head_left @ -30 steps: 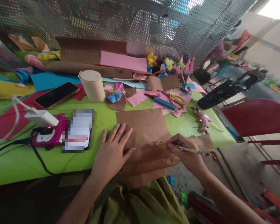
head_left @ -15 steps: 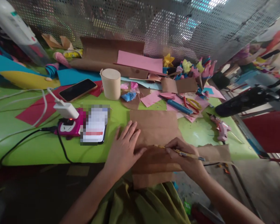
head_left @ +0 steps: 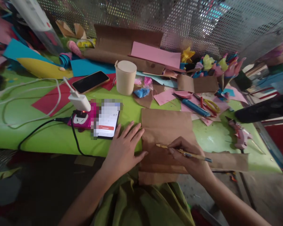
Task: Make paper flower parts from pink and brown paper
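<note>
A sheet of brown paper [head_left: 167, 122] with fold creases lies at the front edge of the green table, its near end hanging over toward my lap. My left hand [head_left: 124, 147] is spread flat at the sheet's left edge, thumb on the paper, beside a lit phone [head_left: 108, 125]. Between the thumb and fingers of my right hand [head_left: 188, 155] is a slim yellowish pen [head_left: 163, 146], its tip pointing left over the paper's middle. Whether the tip touches the paper I cannot tell.
A pink power strip [head_left: 81, 121] with a white charger [head_left: 79, 99] and cables sits left. Behind stand a cream cup [head_left: 126, 78] and a dark phone [head_left: 91, 82]. To the right lie a blue cutter [head_left: 195, 107], yellow-and-red pliers [head_left: 211, 106] and a pink glue gun [head_left: 241, 136].
The head view has turned left, so the table's things sit further right. Relative to the paper, my left hand has slid toward its left edge, and the pen tip has moved left.
</note>
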Available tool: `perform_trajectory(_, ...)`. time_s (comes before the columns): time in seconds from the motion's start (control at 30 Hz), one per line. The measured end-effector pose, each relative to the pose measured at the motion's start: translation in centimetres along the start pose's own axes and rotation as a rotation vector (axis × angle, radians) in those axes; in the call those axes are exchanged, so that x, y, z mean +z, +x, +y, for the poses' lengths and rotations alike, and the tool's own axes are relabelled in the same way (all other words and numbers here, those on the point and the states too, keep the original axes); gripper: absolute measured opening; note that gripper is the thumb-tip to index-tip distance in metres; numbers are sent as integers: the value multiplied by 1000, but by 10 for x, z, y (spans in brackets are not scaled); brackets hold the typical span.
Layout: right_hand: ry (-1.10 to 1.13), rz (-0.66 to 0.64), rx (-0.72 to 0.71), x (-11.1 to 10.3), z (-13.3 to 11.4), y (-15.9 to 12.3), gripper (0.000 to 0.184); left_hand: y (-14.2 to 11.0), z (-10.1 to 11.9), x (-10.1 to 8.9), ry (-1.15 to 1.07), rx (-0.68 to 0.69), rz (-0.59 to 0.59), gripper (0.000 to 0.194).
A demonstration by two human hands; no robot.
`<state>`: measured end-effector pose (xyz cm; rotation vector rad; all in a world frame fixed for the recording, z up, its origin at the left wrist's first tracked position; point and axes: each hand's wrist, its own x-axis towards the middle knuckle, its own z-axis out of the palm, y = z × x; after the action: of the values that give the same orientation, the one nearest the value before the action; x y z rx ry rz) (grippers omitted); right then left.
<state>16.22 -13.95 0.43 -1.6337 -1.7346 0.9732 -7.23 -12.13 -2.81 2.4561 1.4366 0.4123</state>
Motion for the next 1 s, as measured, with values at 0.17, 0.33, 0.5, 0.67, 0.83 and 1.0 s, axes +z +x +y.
perform_trajectory(0.17,17,-50,-10,7,-6,5,11,1,0,2,-2,0,7,64)
perform_trajectory(0.33,37,-79,-48,16,-10,12,11,0,0,3,1,7,-1,65)
perform_trajectory(0.5,26,-76,-80,22,-14,19,7,0,0,3,-6,6,0,65)
perform_trajectory(0.67,75,-95,-77,26,-14,22,7,0,0,1,-23,5,0,64)
perform_trajectory(0.83,94,-90,-52,27,-13,25,8,1,0,2,-21,-3,-15,64)
perform_trajectory(1.0,126,-79,-56,29,-7,28,7,1,0,2,-22,-4,-19,65)
